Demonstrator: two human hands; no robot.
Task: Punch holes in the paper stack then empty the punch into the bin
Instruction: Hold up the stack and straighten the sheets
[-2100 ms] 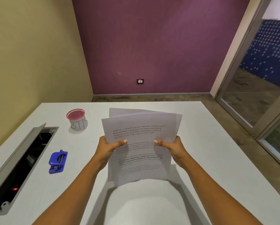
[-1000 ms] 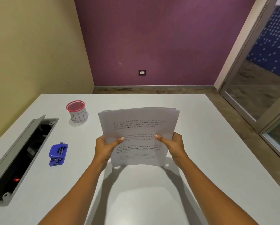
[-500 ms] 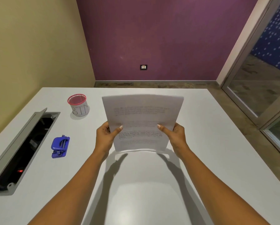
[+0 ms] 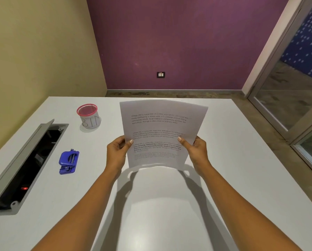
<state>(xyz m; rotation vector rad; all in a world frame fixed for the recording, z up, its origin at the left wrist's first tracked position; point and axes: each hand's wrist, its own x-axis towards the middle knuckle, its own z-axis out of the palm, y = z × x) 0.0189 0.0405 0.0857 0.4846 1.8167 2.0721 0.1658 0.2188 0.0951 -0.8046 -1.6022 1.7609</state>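
Clearly, cup (image 4: 90, 115) labelled "BIN"; paper stack (image 4: 162, 133) printed.

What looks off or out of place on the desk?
Only the desk's cable hatch at left stands open, exposing wiring and a red light. Paper stack, hole punch and bin look normal; nothing spilled.

The paper stack (image 4: 162, 131), white sheets with printed paragraphs, stands nearly upright above the worktop (image 4: 169, 205), slightly bowed. The blue punch (image 4: 68, 161) lies flat, well to its left. The red-rimmed mesh bin (image 4: 88, 115), labelled BIN, stands upright beyond the punch.
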